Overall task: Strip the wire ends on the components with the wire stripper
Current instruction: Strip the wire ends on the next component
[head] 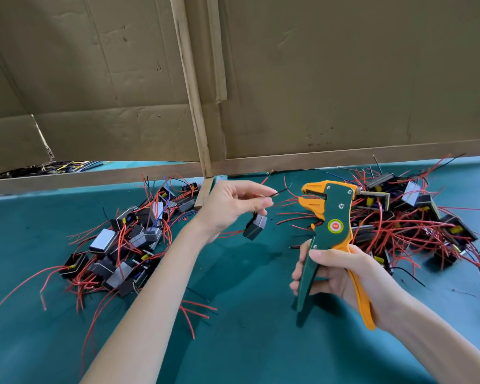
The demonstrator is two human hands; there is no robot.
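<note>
The right hand [341, 275], low and closest, grips the green and orange stripper [330, 217] by its two handles, fingers curled round the green one and the orange one lying against the palm. The tool stands nearly upright above the green surface [233, 342], its orange jaws parted and pointing left.

Just left of the jaws, apart from them, is the tip of a thin black wire [277, 193]. The left hand [230, 206] pinches this wire between thumb and fingers, held up off the surface. A small black and grey component [255, 227] hangs just below that hand, clear of the surface.

A pile [128, 239] of similar components with red and black leads lies to the left, and a second heap [416, 217] lies to the right behind the stripper. Cardboard [344, 79] walls stand at the back, with a wooden post [191, 87] between them. More loose wires [61, 166] show through the gap under the left panel.
</note>
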